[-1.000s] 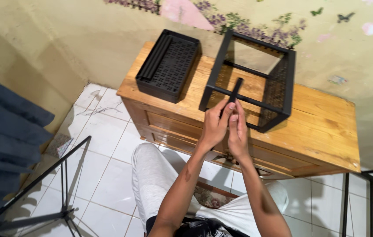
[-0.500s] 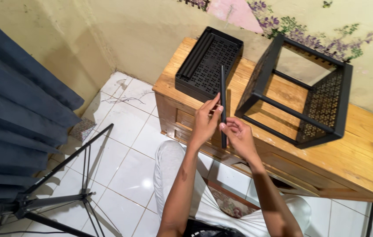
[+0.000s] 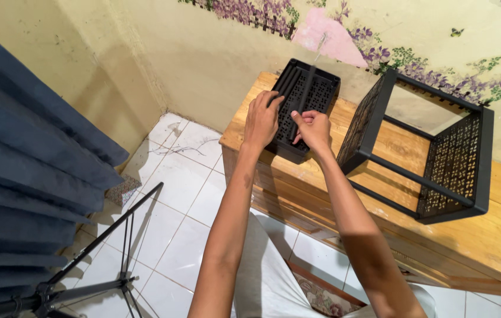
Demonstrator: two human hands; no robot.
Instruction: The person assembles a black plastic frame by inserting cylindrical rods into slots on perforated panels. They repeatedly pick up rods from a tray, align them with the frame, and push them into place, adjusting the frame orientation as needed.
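A black perforated tray (image 3: 321,91) lies on the left end of a wooden cabinet (image 3: 392,147). My right hand (image 3: 311,129) pinches a thin black rod (image 3: 308,88) that leans upward over the tray, blurred at its top. My left hand (image 3: 262,118) rests on the tray's near left corner, fingers curled over its rim, where more black rods lie along the left side. A black metal rack frame (image 3: 433,147) with perforated side panels lies on its side to the right of the tray.
A dark blue curtain (image 3: 20,153) hangs at the left. A black tripod (image 3: 97,265) stands on the white tiled floor (image 3: 168,194) below it. The yellow wall (image 3: 203,53) with flower decals runs behind the cabinet. My knees in light trousers (image 3: 274,277) are below.
Both hands have moved up and forward from in front of the cabinet to the tray, carrying the black rod. The left hand left the rod and now grips the tray's corner.
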